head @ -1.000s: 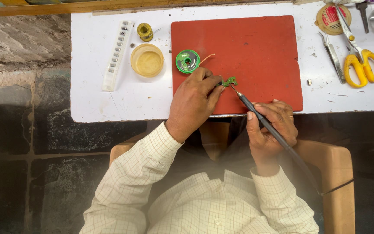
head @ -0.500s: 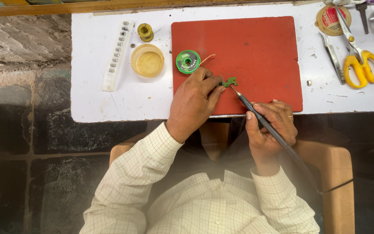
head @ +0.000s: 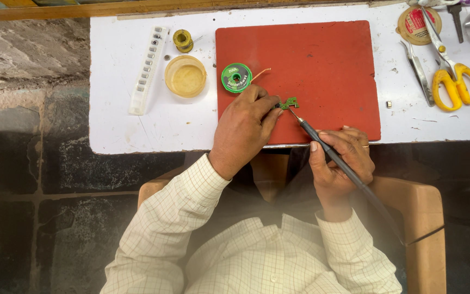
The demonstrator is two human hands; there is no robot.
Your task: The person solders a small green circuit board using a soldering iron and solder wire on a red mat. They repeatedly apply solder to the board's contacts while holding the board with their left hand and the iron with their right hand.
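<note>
We see almost no movement across the pictures. Our right hand [head: 339, 163] has shifted a touch, so the dark soldering iron [head: 333, 157] lies marginally differently, its tip at the small green circuit board [head: 289, 102] as earlier. Our left hand [head: 244, 129] shows no shift that we can make out.

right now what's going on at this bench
A person sits at a white table working over a red mat. The left hand pins a small green circuit board to the mat with its fingertips. The right hand holds a dark soldering iron like a pen, its tip touching the board. A green solder spool lies at the mat's left edge, a round yellowish tin beside it, and yellow-handled scissors to the right.
</note>
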